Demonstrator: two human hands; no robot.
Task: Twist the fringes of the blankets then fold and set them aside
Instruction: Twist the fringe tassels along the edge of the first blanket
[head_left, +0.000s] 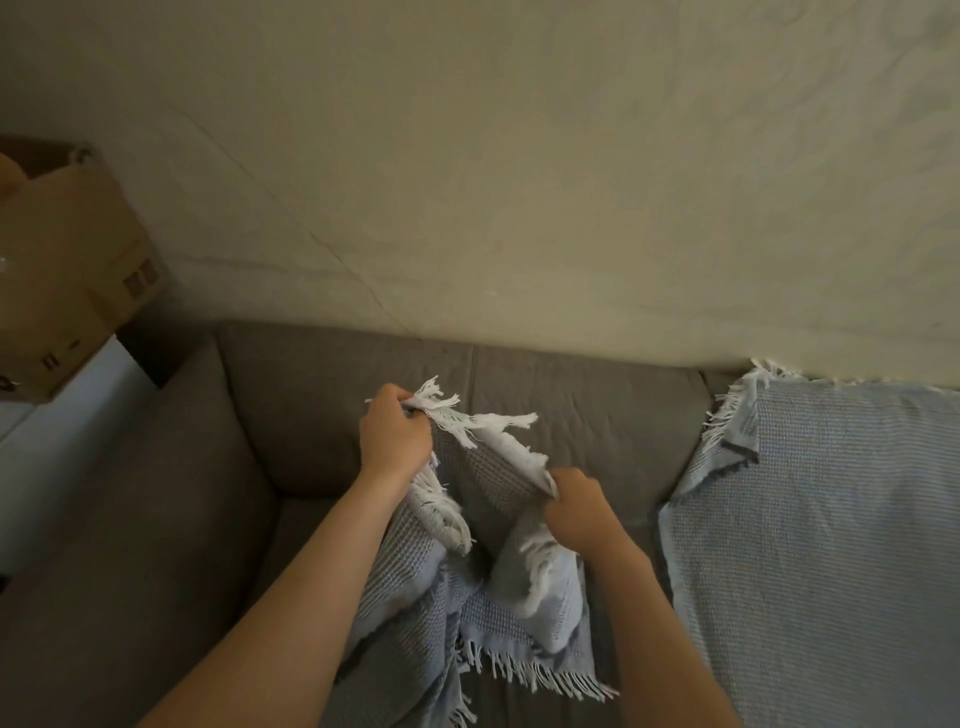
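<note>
Fringe (493, 426) of blanket (483, 608) pinched by left hand (396, 436) and right hand (579, 506); box (78, 270) print illegible.

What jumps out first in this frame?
Dead centre, the left hand and right hand each grip the white fringe of a pale blue blanket, held up over a grey sofa. A second blanket lies spread on the sofa's right side; a cardboard box sits far left.

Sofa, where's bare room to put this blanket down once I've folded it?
Bare: the seat corner between the left armrest, the backrest and the held blanket. Only a thin strip separates it from the spread blanket, which covers everything to the right.
</note>
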